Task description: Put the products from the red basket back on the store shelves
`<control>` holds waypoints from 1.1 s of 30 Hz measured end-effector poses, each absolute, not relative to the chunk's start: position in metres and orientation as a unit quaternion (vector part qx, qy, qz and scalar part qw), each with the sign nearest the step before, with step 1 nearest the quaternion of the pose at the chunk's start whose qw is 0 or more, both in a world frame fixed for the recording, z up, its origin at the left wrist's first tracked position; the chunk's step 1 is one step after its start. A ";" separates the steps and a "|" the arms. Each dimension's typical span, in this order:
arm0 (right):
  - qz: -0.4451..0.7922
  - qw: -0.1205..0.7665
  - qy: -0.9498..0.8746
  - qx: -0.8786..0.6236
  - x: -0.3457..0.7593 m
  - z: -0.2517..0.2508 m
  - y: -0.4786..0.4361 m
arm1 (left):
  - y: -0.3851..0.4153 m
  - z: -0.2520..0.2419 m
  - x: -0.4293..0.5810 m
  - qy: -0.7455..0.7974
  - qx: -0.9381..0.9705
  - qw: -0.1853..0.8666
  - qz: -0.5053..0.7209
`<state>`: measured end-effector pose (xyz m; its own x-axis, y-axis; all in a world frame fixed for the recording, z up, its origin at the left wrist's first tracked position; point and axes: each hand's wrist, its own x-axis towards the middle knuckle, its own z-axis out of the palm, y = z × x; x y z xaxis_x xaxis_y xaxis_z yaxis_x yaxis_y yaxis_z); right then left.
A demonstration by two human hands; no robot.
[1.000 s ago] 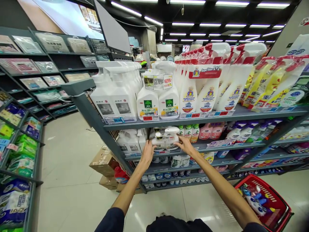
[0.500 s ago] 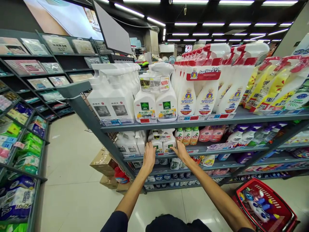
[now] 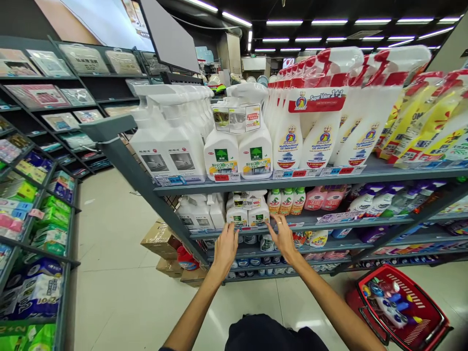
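Note:
A twin pack of white kitchen cleaner spray bottles [image 3: 258,217] with green labels stands upright at the front of the second shelf [image 3: 310,225]. My left hand [image 3: 225,247] is at the pack's lower left, fingertips by the shelf edge. At the lower right is my right hand [image 3: 283,239], thumb and fingers apart, a ring on one finger. Both hands are open; whether the fingertips still touch the pack or the shelf edge I cannot tell. A matching twin pack [image 3: 239,153] stands on the shelf above.
White pump bottles [image 3: 168,146] stand left of the packs, oil detergent sprays [image 3: 318,141] to the right. A red shopping basket [image 3: 433,312] with several bottles sits on the floor at right. Cardboard boxes [image 3: 159,240] are beside the shelf's left end.
Both hands have drawn back and down from the sides of the twin pack to the shelf edge. The pack stays on the shelf. The camera view has shifted slightly.

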<state>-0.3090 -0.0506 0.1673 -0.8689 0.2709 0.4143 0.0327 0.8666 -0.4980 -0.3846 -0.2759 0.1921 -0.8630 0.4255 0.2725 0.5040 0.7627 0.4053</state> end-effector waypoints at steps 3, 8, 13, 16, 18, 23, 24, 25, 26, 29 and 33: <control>0.220 0.154 -0.962 -0.044 -0.308 0.159 -0.056 | -0.281 0.181 -0.391 -0.946 -0.243 0.019 -0.214; 0.176 0.100 -0.978 -0.045 -0.336 0.156 -0.062 | -0.271 0.164 -0.415 -0.949 -0.245 0.006 -0.198; 0.119 0.060 -0.990 -0.049 -0.345 0.156 -0.064 | -0.269 0.162 -0.425 -0.944 -0.260 0.011 -0.202; 0.092 0.038 -0.994 -0.053 -0.344 0.149 -0.067 | -0.271 0.161 -0.427 -0.941 -0.268 0.010 -0.207; 0.084 0.034 -0.994 -0.058 -0.344 0.144 -0.069 | -0.272 0.159 -0.427 -0.938 -0.276 0.009 -0.211; 0.087 0.046 -0.994 -0.056 -0.344 0.138 -0.070 | -0.268 0.157 -0.426 -0.936 -0.284 0.010 -0.207; 0.090 0.050 -0.993 -0.056 -0.345 0.138 -0.070 | -0.267 0.158 -0.427 -0.937 -0.282 0.009 -0.204; 0.096 0.054 -0.992 -0.057 -0.346 0.138 -0.070 | -0.266 0.159 -0.427 -0.939 -0.280 0.008 -0.201; 0.103 0.058 -0.991 -0.059 -0.347 0.139 -0.071 | -0.266 0.161 -0.428 -0.940 -0.277 0.007 -0.198; 0.137 0.074 -0.986 -0.064 -0.343 0.140 -0.076 | -0.265 0.164 -0.426 -0.944 -0.266 0.008 -0.193; 0.185 0.093 -0.974 -0.089 -0.298 0.125 -0.077 | -0.268 0.140 -0.401 -0.932 -0.293 0.010 -0.214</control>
